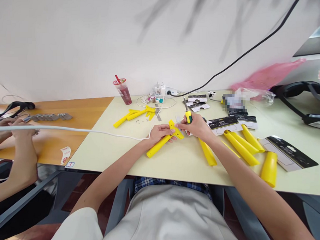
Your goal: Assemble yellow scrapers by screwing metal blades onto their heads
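Note:
My left hand (160, 133) is closed round a yellow T-shaped plastic scraper handle (158, 147), its wide head pointing away from me. In my right hand (197, 126) is a screwdriver (188, 117) with a yellow and dark green grip, tucked in the palm with its shaft pointing up and away. The fingertips of that hand meet the scraper head, beside a thin grey metal blade (178, 120); whether they pinch the blade is not clear. Beyond my left hand lie more yellow scraper parts (137, 114), several tiny screws (139, 121) and a grey metal strip (158, 113).
Yellow tubular handles (242, 148) and black-and-white packaging cards (289, 153) lie at right. A cup of red drink (123, 92) stands by the wall near a power strip (171, 92). A white cable (109, 133) crosses at left, where another person's hands (21, 128) work.

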A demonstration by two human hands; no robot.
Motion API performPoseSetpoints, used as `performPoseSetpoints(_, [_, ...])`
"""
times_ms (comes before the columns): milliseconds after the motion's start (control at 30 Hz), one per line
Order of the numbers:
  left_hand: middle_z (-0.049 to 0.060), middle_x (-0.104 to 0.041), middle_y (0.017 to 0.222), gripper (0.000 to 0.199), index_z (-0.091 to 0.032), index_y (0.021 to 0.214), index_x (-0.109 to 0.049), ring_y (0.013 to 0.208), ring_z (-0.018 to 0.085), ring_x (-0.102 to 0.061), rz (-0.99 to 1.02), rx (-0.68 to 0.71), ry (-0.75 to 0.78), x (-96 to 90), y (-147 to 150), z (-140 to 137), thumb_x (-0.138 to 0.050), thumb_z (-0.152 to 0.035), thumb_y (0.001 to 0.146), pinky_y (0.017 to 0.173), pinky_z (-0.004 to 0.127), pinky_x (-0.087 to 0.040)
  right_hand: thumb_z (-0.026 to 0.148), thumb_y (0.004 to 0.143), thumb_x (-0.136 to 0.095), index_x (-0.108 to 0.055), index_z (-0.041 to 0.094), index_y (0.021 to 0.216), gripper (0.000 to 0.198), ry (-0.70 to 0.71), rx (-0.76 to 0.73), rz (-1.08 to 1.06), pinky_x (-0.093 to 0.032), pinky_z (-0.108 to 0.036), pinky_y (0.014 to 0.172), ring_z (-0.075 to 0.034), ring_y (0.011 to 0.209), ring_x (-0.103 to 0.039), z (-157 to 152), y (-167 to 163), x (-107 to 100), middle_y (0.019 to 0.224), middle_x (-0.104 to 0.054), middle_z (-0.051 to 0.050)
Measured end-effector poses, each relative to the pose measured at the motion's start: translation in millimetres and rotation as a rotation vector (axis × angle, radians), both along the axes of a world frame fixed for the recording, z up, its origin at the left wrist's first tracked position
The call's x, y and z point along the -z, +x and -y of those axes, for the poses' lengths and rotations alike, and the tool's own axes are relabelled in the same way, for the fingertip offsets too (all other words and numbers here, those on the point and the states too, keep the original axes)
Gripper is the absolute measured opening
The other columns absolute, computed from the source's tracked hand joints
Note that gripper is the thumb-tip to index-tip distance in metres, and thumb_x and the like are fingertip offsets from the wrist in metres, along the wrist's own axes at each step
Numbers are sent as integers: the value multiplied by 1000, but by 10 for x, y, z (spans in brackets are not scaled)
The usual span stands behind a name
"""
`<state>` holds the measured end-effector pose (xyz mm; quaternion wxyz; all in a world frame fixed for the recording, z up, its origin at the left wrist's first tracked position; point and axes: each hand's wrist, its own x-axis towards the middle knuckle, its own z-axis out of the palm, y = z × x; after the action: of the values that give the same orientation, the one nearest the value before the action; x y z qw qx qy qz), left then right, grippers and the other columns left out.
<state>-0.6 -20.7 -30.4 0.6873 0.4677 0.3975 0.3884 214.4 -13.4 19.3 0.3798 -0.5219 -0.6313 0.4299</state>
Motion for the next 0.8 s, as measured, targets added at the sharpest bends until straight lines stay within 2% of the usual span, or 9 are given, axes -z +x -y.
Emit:
performPoseSetpoints(133, [14, -84, 101, 53, -12, 96, -76, 76, 23, -82, 2, -9, -7, -1, -1, -9, -104, -42, 62, 63, 29, -65, 47, 78, -92, -47, 25, 81, 51, 19, -36, -52, -45, -29, 45, -9, 43, -54, -51, 35, 65, 80, -75, 2])
performPoseSetpoints(333, [14, -83, 101, 51, -12, 97, -76, 77, 24, -82, -22, -6, -3, -30, -5, 8, -103, -41, 64, 63, 29, -64, 45, 67, -100, -43, 26, 81, 61, 29, -5, -92, -46, -28, 41, -8, 46, -54, -89, 49, 93, 102, -84, -5])
performPoseSetpoints(433, [14, -83, 99, 53, -12, 97, -76, 78, 25, -82, -35, 6, -2, -45, -6, 17, -103, -41, 63, 63, 29, -64, 40, 64, -101, -44, 26, 80, 61, 52, 9, -80, -47, -28, 40, -10, 48, -57, -91, 37, 84, 101, -86, -6])
performPoseSetpoints(567, [14, -83, 99, 55, -11, 93, -75, 76, 24, -81, -29, 20, 1, -58, -4, 22, -105, -43, 59, 63, 30, -63, 35, 69, -97, -42, 27, 79, 57, 50, -32, -61, -45, -27, 39, -8, 44, -51, -96, 32, 91, 94, -86, -4])
performPoseSetpoints(800, [12, -83, 96, 56, -11, 94, -77, 74, 21, -79, 8, 14, -6, -58, -5, 21, -105, -44, 58, 65, 29, -63, 44, 65, -102, -41, 27, 78, 65, -2, -83, -173, -45, -27, 41, -8, 47, -51, -123, 57, 165, 93, -86, -5])
